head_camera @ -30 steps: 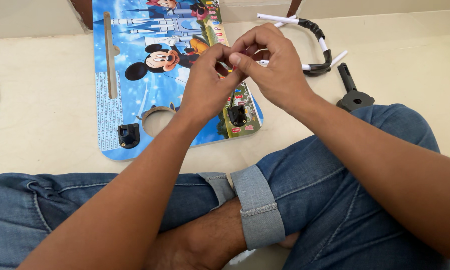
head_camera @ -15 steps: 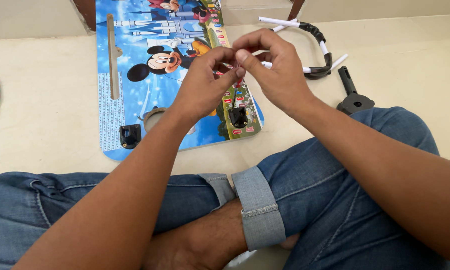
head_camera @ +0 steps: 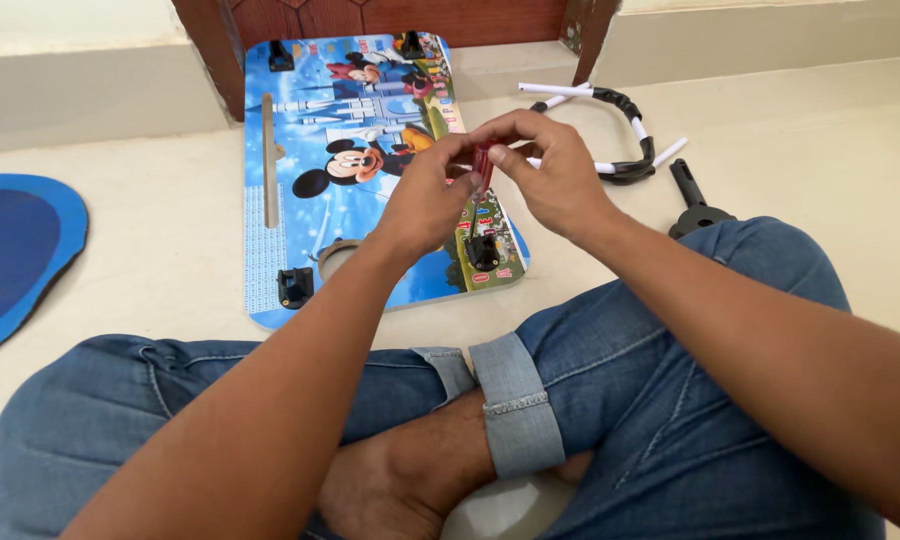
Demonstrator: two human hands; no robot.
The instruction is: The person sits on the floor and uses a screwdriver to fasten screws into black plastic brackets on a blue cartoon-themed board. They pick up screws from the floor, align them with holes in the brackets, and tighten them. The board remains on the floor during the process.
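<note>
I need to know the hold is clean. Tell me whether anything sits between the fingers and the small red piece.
Nothing visible does. The left hand and right hand both pinch the small red piece directly at the fingertips, above the cartoon-printed board. The far side of the piece is hidden.

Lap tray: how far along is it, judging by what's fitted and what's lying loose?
Done: the lap tray lies on the floor with black brackets at its corners. In hand: both hands, left and right, pinch a small red piece above the tray. Left: the curved black-and-white leg and a black part lie loose beside it, unattached.
</note>
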